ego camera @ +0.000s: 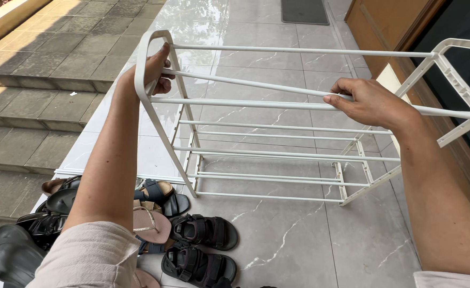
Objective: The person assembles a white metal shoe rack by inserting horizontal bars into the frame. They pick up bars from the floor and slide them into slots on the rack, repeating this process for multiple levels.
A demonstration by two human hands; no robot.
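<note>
Gripping a white shoe rack (277, 154) by its top tier, both hands hold it above a grey marble-look tiled floor (299, 240). The left hand (152, 72) is wrapped around the rounded upper corner of the left end frame, fingers curled shut over the plastic. The right hand (365, 101) closes around one of the thin top rails, well apart from the left, toward the rack's right end.

The rack's long axis runs left to right across the view, its parallel rails stretching between two end frames. It leans, the top nearer the person and the lower tiers farther off and lower; its feet look close to the floor, though whether they touch cannot be told.

Just below the left end, a heap of footwear lies on the floor: black strapped sandals (203, 232), a pink flip-flop (152, 224), a dark slide with a tan footbed (163, 194) and black clogs (11, 250). Stone steps (37, 101) rise at left. A wooden door frame (384, 26) stands at right, and a dark mat (304, 10) lies at the far end.
</note>
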